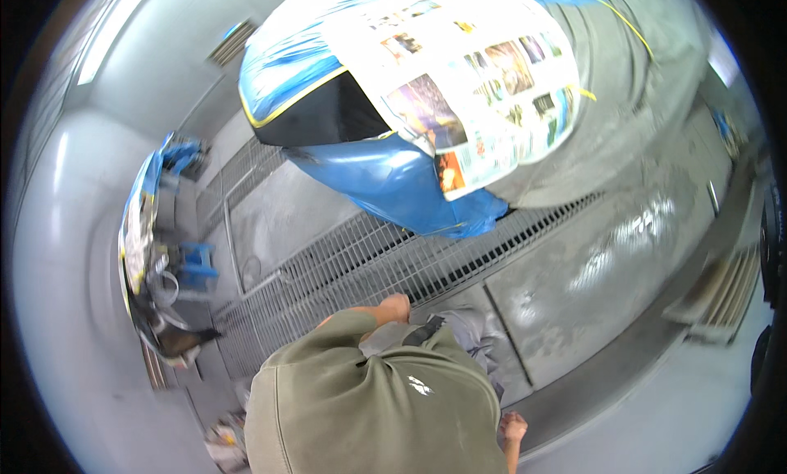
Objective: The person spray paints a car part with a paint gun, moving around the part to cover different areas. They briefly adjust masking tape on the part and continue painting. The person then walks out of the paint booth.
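My left hand (398, 307) is in front of my body, above the floor grating; its fingers are too blurred and turned away to read. My right hand (514, 426) hangs low beside my right hip, its fingers curled, with nothing seen in it. Ahead stands a vehicle body masked with newspaper-like printed sheets (492, 72), blue plastic film (287, 56) and yellow tape. A black panel (324, 113) shows between the coverings, above a glossy blue section (377, 171). Both hands are apart from the vehicle.
Metal grating (328, 265) runs across the floor under the vehicle. On the left, a partly masked, bumper-like part (139, 253) stands near a blue stand (197, 265). Grey sheeting (607, 138) drapes the vehicle's right. A slatted panel (721, 298) is at the right wall.
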The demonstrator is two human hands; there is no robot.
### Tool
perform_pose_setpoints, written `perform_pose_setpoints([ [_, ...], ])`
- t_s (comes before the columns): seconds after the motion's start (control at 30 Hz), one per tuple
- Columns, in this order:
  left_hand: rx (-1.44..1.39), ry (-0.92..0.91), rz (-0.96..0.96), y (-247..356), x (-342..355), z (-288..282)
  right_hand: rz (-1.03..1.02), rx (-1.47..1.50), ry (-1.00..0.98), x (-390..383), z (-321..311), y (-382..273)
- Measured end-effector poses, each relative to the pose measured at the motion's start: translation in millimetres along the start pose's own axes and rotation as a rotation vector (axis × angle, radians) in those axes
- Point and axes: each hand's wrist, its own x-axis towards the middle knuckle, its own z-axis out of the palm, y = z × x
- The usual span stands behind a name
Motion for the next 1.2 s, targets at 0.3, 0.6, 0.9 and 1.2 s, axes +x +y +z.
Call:
perform_pose_setpoints([
  [0.3,-0.243,-0.148,-0.199,240,162,-29,-0.593,0.05,0.032,250,-214,-463],
  [0.6,-0.424,0.183,0.022,468,458,-420,-0.066,-0.561,-0.181,293,-253,-588],
  [0.9,-0.576,0.257,0.126,738,713,-694,-0.028,-0.793,-0.279,512,-359,-828],
  [1.2,-0.223,-0.03,0.001,888,873,-738,-0.375,-0.484,0.243,725,-589,-1393],
])
